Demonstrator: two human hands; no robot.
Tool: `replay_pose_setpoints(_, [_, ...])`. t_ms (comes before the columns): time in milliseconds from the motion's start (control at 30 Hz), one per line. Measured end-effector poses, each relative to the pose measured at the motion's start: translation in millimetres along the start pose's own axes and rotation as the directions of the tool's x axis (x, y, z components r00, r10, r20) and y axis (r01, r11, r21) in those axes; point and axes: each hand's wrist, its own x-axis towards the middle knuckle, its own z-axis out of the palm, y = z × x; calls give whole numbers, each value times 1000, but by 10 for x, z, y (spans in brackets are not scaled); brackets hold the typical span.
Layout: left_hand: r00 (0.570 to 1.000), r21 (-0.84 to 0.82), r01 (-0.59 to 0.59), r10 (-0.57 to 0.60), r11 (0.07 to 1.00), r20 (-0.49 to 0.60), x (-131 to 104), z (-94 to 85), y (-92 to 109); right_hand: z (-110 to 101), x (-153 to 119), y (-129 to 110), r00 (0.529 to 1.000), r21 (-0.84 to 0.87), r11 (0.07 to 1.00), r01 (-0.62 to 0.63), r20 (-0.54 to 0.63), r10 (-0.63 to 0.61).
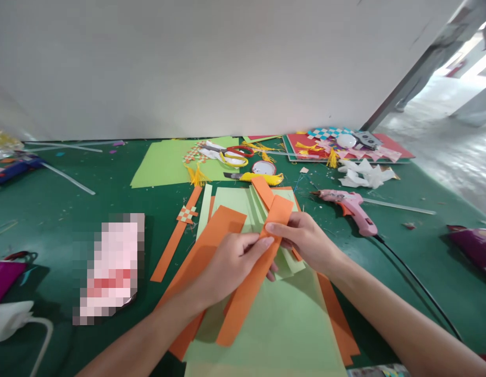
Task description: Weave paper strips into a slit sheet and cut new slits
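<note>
Both of my hands grip one orange paper strip (243,306), which slants over a stack of paper in front of me. My left hand (237,262) pinches its middle with the thumb on top. Just above, my right hand (306,235) presses its thumb on the strip near the upper end, with the other fingers behind it. Pale green paper strips (262,209) fan out behind my hands, and pale green sheets (274,324) lie underneath. A wide orange sheet (203,251) rests beside my left wrist. Further left, an orange strip (168,256) bears a small woven checkered piece (187,213).
A pink glue gun (353,207) with a black cord lies at the right. Scissors (227,152) and a yellow utility knife (262,178) lie at the back, near a green sheet (160,162). A pixelated pink object (113,272) is at left. A wall (188,68) stands behind the table.
</note>
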Motion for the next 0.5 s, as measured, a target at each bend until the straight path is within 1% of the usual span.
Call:
replay_pose_setpoints(233, [999,17,22,-23,1000,35,-8,-2,29,-29,-1,9,999,8,1000,-2,-50,2])
replay_pose_setpoints(333, [999,9,27,-27,1000,35,-7,4,29,-35,5,13,999,4,1000,6,-45,-6])
replay_pose_setpoints(433, [1000,-5,13,-13,1000,14,-4,10,20,-44,3,7,998,-26,1000,15,-54,-17])
replay_pose_setpoints(500, [1000,-2,-19,19,1000,-24,-2,9,14,-52,-4,-4,998,-78,997,12,-63,-17])
